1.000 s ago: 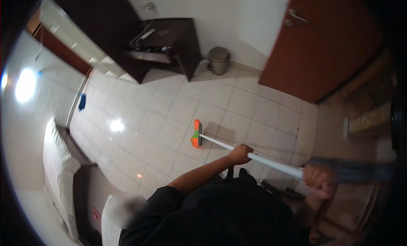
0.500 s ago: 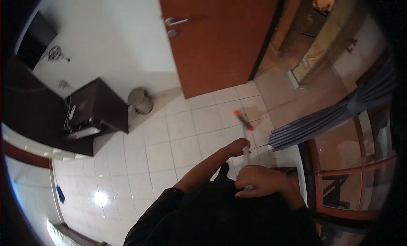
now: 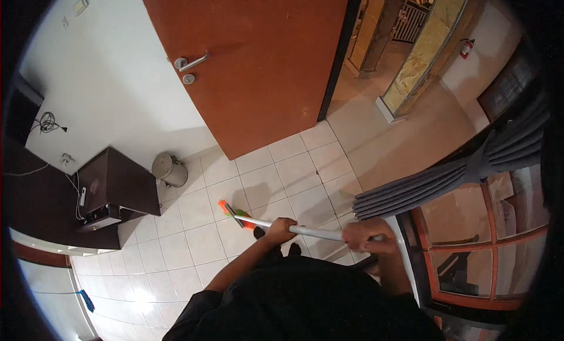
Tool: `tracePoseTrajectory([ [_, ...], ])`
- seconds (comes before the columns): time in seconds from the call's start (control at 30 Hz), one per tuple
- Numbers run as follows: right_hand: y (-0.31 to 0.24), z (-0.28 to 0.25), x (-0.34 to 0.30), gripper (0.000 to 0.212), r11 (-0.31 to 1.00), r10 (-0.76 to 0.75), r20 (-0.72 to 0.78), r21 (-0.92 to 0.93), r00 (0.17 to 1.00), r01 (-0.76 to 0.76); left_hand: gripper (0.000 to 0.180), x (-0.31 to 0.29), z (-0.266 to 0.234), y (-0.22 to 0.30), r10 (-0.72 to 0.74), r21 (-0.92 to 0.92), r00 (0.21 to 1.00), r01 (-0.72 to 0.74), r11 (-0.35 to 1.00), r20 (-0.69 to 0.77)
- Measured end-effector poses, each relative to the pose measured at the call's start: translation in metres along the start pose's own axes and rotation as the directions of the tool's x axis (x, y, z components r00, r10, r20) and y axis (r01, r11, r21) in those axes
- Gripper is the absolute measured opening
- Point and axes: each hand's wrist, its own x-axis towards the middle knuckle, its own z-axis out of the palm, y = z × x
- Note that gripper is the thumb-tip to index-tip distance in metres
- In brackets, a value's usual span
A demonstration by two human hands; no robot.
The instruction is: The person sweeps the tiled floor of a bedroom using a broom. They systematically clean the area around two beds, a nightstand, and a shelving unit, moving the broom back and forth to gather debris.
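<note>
Shifted since half a second ago: broom head (image 3: 236,215), now left of both hands on tile, sweeping in progress. Left hand (image 3: 281,228) and right hand (image 3: 365,236) both clench the metal handle (image 3: 314,231). Beyond: bin (image 3: 169,169), brown door (image 3: 258,64).

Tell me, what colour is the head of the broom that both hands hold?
The broom head is orange and green, on a silver handle; the head view shows it.
</note>
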Motion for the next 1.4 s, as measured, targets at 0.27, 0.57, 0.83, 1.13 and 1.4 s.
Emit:
tracePoseTrajectory([
  [0.27, -0.1, -0.004, 0.056, 0.017, 0.933, -0.015, 0.124, -0.354, 0.992, 0.059, 0.031, 0.149, -0.02, 0.067, 0.455, -0.093, 0.89, -0.45, 0.888, 0.04],
  [0.57, 0.022, -0.051, 0.152, 0.019, 0.787, 0.162, 0.028, -0.607, 0.986, -0.112, 0.033, 0.244, -0.023, -0.044, 0.301, -0.182, 0.946, -0.277, 0.943, 0.117],
  [0.83, 0.005, -0.088, 0.145, 0.027, 0.993, -0.073, -0.365, -0.11, 0.928, 0.036, 0.023, 0.19, -0.077, -0.044, 0.106, -0.165, 0.968, -0.068, 0.984, 0.229],
  [1.13, -0.057, -0.086, 0.208, 0.023, 0.94, -0.11, 0.085, -0.315, 0.99, 0.132, 0.038, 0.25, -0.13, -0.005, 0.48, 0.029, 0.863, -0.49, 0.871, 0.158],
  [1.4, 0.079, -0.077, 0.26, 0.018, 0.624, 0.189, -0.199, -0.731, 0.961, -0.274, 0.024, 0.317, -0.098, -0.123, 0.255, -0.319, 0.963, -0.214, 0.923, 0.09],
])
